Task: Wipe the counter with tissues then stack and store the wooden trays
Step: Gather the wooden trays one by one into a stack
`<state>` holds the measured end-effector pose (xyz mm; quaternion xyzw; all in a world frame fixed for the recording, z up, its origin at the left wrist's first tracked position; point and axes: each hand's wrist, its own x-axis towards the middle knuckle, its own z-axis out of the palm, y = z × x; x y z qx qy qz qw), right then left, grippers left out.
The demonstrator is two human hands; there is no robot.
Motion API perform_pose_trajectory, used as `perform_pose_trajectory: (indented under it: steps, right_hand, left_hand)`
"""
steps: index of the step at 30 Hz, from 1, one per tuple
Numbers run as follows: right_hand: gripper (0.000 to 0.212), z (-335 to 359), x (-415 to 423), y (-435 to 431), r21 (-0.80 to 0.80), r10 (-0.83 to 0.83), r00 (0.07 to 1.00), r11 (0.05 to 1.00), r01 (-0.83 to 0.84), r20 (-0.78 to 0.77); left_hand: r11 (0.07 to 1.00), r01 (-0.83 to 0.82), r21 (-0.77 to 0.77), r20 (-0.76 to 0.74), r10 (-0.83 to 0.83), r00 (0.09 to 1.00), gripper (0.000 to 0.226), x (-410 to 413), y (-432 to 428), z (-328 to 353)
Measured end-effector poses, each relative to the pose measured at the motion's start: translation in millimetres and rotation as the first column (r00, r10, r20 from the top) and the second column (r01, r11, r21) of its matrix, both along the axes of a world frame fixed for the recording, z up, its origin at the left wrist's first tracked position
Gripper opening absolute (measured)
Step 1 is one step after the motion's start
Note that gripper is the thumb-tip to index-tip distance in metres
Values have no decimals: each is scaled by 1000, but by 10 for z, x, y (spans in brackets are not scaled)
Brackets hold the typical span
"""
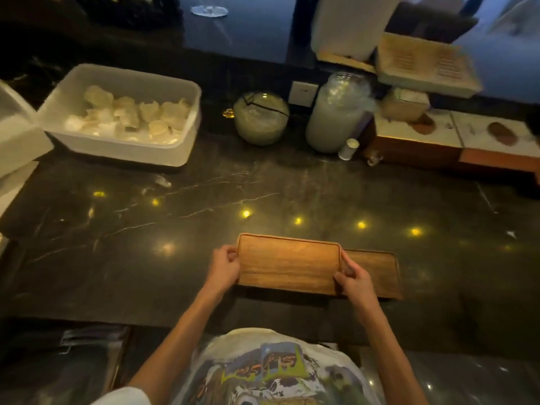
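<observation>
Partly covered, the lower tray (377, 273) perhaps touches the upper tray (287, 263), gripped endwise by left hand (225, 268) and right hand (354, 283).

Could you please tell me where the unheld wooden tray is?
Head view: the unheld wooden tray lies on the counter, right of centre, partly hidden by the held tray.

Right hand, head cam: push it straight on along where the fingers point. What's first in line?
The upper wooden tray: the right hand grips its right end, fingers aimed forward and left across it. The lower tray lies beneath the hand, likely off that line; depth is unclear.
</observation>
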<state>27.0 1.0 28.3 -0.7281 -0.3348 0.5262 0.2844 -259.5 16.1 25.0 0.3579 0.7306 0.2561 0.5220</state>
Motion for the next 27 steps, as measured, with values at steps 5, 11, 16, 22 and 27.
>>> perform_pose_trajectory:
  steps: [5, 11, 16, 22, 27]
  right_hand:
    - [50, -130, 934, 79, 80, -78, 969, 995, 61, 235]
    - [51, -271, 1539, 129, 40, -39, 961, 999, 29, 274]
    - [51, -420, 1680, 141, 14, -43, 955, 999, 41, 293]
    - [41, -462, 1632, 33, 75, -93, 952, 994, 74, 293]
    - [47, -499, 1598, -42, 67, -139, 979, 989, 130, 149]
  left_hand:
    - [993, 100, 61, 9, -101, 995, 30, 974, 41, -100]
    - [993, 117, -6, -75, -117, 990, 39, 1604, 139, -157]
    - [990, 135, -32, -125, -138, 983, 37, 1797, 157, -206]
    - [992, 106, -67, -110, -113, 988, 34, 1797, 100, -214]
    - [989, 106, -103, -71, -114, 991, 27, 1731, 70, -233]
